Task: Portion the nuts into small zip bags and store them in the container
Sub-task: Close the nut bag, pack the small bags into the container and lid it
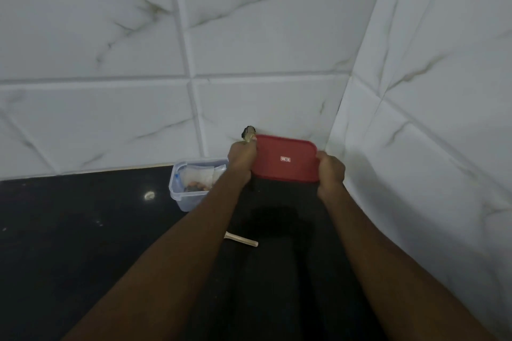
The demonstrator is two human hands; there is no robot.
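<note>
A red rectangular lid (pixel 285 159) with a small white label is held up above the dark counter, near the corner of the tiled walls. My left hand (pixel 241 159) grips its left edge and my right hand (pixel 331 171) grips its right edge. Left of my left hand stands a clear plastic container (pixel 180 191) without a lid, holding small zip bags of nuts (pixel 198 178). My left forearm hides the container's right part. A small dark thing (pixel 248 133) sticks up just above my left hand; I cannot tell what it is.
A short wooden stick (pixel 241 239) lies on the black counter (pixel 83 243) between my forearms. White marble-look tiled walls (pixel 263 36) close the back and the right side, meeting in a corner just behind the lid.
</note>
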